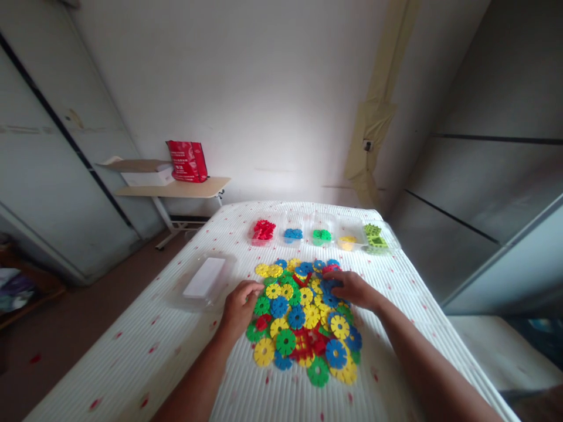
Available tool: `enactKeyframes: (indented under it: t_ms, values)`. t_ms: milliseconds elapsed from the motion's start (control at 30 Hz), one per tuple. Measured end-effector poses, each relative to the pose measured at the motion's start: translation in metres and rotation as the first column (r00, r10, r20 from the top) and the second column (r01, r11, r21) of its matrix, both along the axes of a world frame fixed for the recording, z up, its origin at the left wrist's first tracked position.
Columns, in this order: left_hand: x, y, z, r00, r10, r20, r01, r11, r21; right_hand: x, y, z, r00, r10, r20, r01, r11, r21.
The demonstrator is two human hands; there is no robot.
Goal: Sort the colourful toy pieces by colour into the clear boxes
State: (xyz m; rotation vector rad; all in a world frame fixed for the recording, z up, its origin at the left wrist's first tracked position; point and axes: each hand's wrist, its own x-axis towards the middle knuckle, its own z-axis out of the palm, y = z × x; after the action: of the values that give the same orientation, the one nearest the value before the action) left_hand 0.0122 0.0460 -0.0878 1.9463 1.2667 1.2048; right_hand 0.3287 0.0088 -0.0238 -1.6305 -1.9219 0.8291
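A heap of notched plastic disc pieces (312, 316) in yellow, blue, green and red lies on the padded white cover in front of me. At its left edge is my left hand (240, 303), fingers curled in with thumb and fingertips together; anything between them is hidden. My right hand (355, 289) reaches over the upper right of the heap, thumb and index finger apart above blue discs (329, 286). A red piece (331, 269) lies by its index fingertip. Red lattice pieces (303, 344) show among the discs in the lower middle.
Clear containers along the far side hold red pieces (264, 230), blue pieces (293, 235), green pieces (322, 235), yellow pieces (348, 242) and light green square pieces (375, 239). Left of the heap sits a clear plastic tray (176, 296) with a white block (204, 278). A side table (193, 187) stands beyond.
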Motion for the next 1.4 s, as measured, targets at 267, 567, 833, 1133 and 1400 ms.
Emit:
enactKeyframes:
  t_ms: [267,567,833,1133,1400]
  values:
    - [0.001,0.0,0.001,1.0,-0.003,-0.009,0.003,1.0,0.027,-0.009,0.0,0.004,0.966,0.025,0.259,-0.024,1.0,-0.008]
    - [0.001,0.001,0.002,0.999,0.008,-0.039,-0.006,0.999,0.047,-0.014,0.003,0.005,0.964,-0.039,0.263,0.031,0.999,0.037]
    - [0.001,0.0,0.002,0.999,0.002,-0.044,0.0,0.999,0.036,0.021,0.016,0.001,0.957,-0.25,-0.146,0.274,0.945,0.179]
    - [0.002,-0.001,0.005,1.0,0.001,-0.025,0.0,0.999,0.036,0.041,0.048,-0.031,0.87,-0.432,-0.237,0.47,0.873,0.132]
    - [0.002,-0.001,0.005,1.0,0.005,-0.017,-0.005,1.0,0.021,0.038,0.081,-0.034,0.932,-0.361,0.019,0.358,0.929,0.094]
